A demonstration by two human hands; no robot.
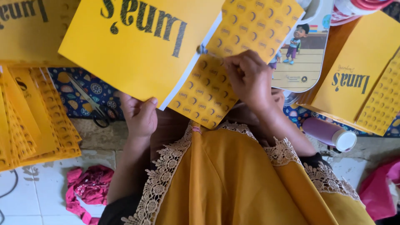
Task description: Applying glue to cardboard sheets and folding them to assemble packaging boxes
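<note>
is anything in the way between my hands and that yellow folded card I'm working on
Nothing visible is. Your left hand already grips the lower edge of the yellow folded card, and your right hand rests on its patterned inner panel, fingertips at the small metal piece by the fold.

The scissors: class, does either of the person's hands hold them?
No, the scissors lie on patterned cloth; the left hand and right hand hold a yellow folded card.
</note>
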